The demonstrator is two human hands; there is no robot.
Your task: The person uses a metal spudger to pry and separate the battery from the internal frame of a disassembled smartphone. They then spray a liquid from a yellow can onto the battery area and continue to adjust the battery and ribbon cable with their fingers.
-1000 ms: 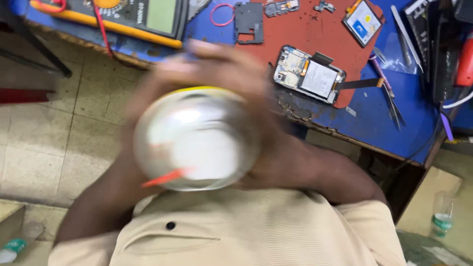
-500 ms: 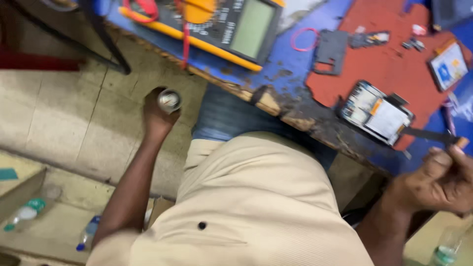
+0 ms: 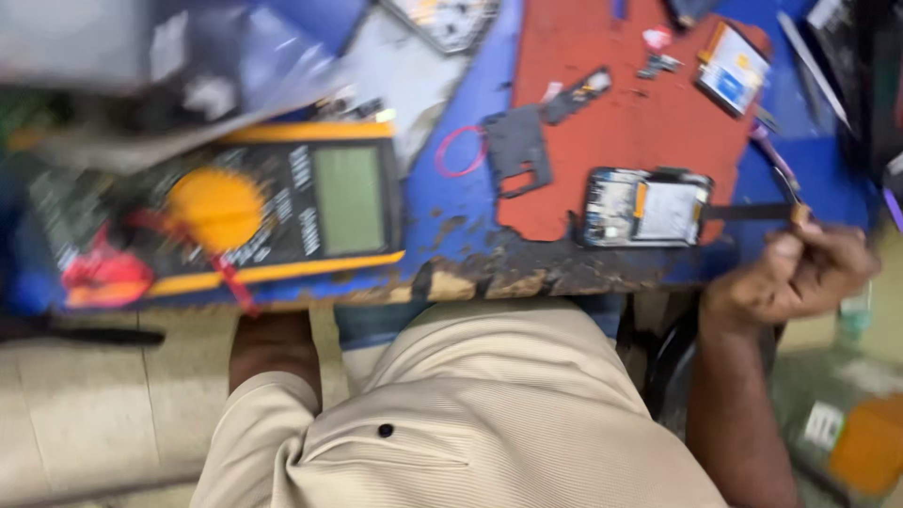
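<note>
Blue bench (image 3: 451,202); right hand (image 3: 800,273) curled around tweezers (image 3: 785,183).

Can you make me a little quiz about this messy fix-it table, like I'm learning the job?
1. True or false: the opened phone lies on the red mat.
2. What does the right hand grip? A) a thin tool B) a cup C) a bottle
3. What colour is the round dial on the multimeter?

Key
1. True. It lies at the mat's near edge.
2. A. The tool is thin and pointed; its exact kind is too blurred to tell. The left hand is hidden under the table.
3. Yellow-orange.
</note>
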